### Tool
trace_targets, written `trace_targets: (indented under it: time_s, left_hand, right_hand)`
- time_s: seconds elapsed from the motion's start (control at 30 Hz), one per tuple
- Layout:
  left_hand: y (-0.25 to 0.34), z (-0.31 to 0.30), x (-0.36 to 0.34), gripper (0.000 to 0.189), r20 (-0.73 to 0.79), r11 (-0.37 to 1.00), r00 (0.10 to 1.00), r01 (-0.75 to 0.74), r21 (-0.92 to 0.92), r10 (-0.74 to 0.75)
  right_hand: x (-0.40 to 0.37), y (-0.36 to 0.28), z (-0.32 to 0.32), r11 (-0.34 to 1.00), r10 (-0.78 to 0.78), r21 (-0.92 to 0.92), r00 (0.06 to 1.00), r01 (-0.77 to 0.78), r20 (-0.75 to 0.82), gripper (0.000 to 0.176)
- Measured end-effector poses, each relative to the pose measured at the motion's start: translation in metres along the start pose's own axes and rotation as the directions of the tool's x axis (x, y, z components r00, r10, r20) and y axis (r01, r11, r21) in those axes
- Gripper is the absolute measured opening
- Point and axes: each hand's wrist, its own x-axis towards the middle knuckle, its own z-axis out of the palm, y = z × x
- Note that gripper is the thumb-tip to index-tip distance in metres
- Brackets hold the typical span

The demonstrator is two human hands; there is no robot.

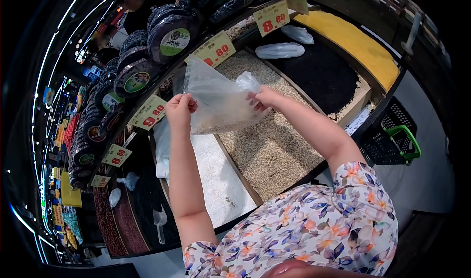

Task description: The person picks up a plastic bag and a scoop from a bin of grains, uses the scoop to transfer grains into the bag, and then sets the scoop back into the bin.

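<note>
A clear plastic bag (216, 99) with pale grains in its lower part hangs in front of me, stretched between both hands. My left hand (180, 108) is closed, pinching the bag's left edge. On the other side my right hand (265, 99) grips the bag beside a bunched-up piece of plastic (248, 82). The bag is above a bin of beige grain (270, 155); white grain (216, 175) fills the neighbouring compartment on the left.
Black grain (319, 72) with plastic bags on it and yellow grain (351, 40) lie to the right. A scoop (160, 221) rests in a dark bin at lower left. Price signs (147, 112) and wrapped round packages (171, 37) line the back. A green-handled basket (392, 135) stands at right.
</note>
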Motion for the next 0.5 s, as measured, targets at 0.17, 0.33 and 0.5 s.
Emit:
trace_targets:
  time_s: [0.17,0.33,0.5]
  left_hand:
    - [0.011,-0.004,0.001,0.019,0.000,1.000,1.000,-0.026,-0.004,0.026]
    - [0.025,-0.005,0.006,0.018,-0.041,0.998,0.998,-0.045,-0.043,0.043]
    - [0.043,-0.009,0.012,0.016,-0.059,0.998,0.997,-0.047,-0.045,0.045]
  right_hand:
    - [-0.010,-0.005,0.008,1.000,-0.008,0.025,0.998,0.006,0.058,0.036]
    - [-0.015,-0.010,0.018,0.998,-0.015,0.066,0.997,0.010,0.077,0.033]
    - [-0.013,-0.009,0.022,0.990,-0.029,0.138,0.994,0.015,0.105,0.033]
